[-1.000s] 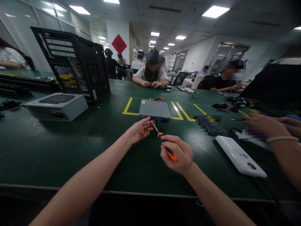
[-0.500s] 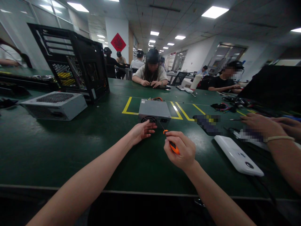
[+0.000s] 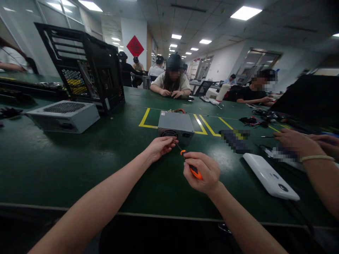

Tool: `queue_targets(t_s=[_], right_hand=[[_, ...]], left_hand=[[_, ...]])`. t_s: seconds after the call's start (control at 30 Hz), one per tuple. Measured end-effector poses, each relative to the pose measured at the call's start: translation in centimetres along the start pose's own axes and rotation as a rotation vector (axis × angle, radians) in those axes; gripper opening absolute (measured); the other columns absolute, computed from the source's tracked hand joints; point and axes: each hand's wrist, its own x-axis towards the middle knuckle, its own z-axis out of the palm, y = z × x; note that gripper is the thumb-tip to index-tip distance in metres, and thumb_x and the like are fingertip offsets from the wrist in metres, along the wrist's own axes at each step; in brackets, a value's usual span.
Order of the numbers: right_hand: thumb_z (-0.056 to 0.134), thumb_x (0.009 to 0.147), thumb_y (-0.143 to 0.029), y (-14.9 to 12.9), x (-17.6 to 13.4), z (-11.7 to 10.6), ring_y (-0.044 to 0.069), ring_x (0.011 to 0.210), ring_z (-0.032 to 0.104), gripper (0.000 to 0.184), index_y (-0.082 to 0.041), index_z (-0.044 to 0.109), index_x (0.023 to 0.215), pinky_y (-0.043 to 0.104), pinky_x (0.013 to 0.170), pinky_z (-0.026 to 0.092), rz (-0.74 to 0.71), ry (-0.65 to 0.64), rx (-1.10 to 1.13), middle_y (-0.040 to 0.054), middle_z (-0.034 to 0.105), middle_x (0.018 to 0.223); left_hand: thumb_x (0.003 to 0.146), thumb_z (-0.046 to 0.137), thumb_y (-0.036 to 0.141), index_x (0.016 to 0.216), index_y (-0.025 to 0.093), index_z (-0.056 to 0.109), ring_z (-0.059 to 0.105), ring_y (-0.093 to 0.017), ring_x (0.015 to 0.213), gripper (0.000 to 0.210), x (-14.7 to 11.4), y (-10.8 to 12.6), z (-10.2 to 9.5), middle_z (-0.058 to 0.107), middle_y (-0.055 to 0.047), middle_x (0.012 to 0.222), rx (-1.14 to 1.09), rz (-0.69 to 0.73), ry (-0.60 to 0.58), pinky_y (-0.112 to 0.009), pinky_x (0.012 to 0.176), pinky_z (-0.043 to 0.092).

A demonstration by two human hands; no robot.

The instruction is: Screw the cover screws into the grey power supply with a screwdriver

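A grey computer power supply [image 3: 176, 121] sits on the green table inside yellow tape lines, its fan grille and socket side facing me. In my right hand [image 3: 202, 171] is a screwdriver [image 3: 196, 172] with an orange and black handle, its thin shaft pointing forward and left. My left hand [image 3: 161, 148] is just in front of the fan grille, thumb and fingers pinched together at the screwdriver's tip. Whatever lies between those fingertips is too small to make out. The tip stands slightly apart from the power supply's face.
At left are a second power supply [image 3: 65, 116] and a black computer case [image 3: 87, 70]. A white phone-shaped device [image 3: 270, 176] lies at right, near a co-worker's hand [image 3: 296, 144]. Cables [image 3: 254, 121] lie farther back. Another person [image 3: 171, 79] sits across the table.
The screwdriver tip has drawn back from the power supply towards my left hand. My left fingers, spread apart before, have closed at the tip.
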Motion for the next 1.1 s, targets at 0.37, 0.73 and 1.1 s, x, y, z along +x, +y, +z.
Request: queue_targets(t_s=[0.37, 0.73, 1.1], right_hand=[[0.057, 0.067, -0.007, -0.2, 0.2, -0.2, 0.015, 0.076, 0.06, 0.019, -0.019, 0.055, 0.082, 0.029, 0.065, 0.05, 0.199, 0.044, 0.193, 0.0047, 0.061, 0.085], [0.055, 0.074, -0.027, -1.3, -1.4, -0.9, 0.015, 0.077, 0.058, 0.034, -0.02, 0.056, 0.107, 0.032, 0.069, 0.05, 1.154, -0.344, 0.596, 0.0053, 0.059, 0.093], [0.056, 0.071, -0.019, -2.5, -0.4, -0.5, 0.009, 0.06, 0.055, 0.021, -0.013, 0.059, 0.091, 0.019, 0.054, 0.046, 1.713, -0.02, 1.2, 0.0042, 0.061, 0.073]], left_hand=[[0.071, 0.061, 0.008, 0.095, 0.012, 0.06, 0.06, -0.007, 0.07, 0.024, 0.0, 1.1, -1.0, 0.065, -0.008, 0.091, 0.078, 0.058, -0.023, -0.013, 0.054, 0.047], [0.069, 0.066, 0.02, 0.104, 0.011, 0.053, 0.06, -0.011, 0.07, 0.038, -0.4, 3.0, -3.0, 0.066, -0.008, 0.082, 0.509, 0.264, -0.229, -0.027, 0.07, 0.047], [0.069, 0.066, 0.029, 0.114, 0.013, 0.046, 0.058, -0.019, 0.094, 0.052, -1.4, 2.1, -1.2, 0.056, -0.016, 0.113, 0.479, 0.117, -0.21, -0.033, 0.078, 0.045]])
